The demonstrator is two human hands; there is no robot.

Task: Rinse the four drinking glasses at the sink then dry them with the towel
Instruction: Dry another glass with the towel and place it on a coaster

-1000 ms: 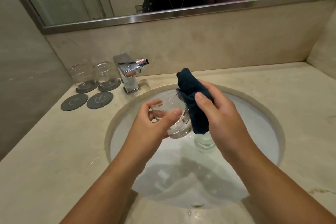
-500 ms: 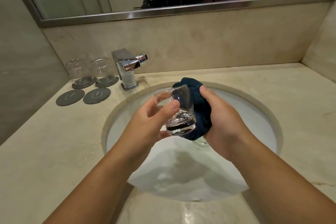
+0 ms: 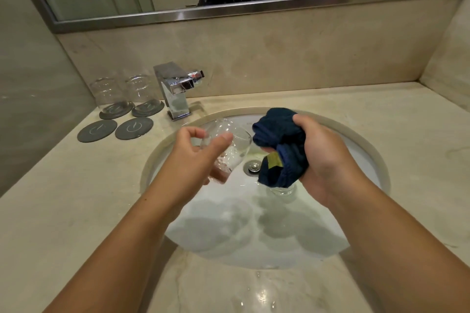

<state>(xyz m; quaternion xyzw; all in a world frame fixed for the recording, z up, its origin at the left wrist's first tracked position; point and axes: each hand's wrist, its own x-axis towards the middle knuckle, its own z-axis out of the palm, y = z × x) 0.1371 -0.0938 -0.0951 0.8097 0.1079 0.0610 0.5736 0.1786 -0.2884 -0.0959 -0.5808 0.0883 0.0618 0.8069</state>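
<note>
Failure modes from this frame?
1. The left hand holds the tilted glass over the sink by thumb and fingers alone; a slip would drop it onto the hard basin.
2. The second glass sits in the basin directly under the towel bunched in the right hand, partly hidden; it could get knocked.
3. Puddles on the front counter could re-wet a dried glass set there.
</note>
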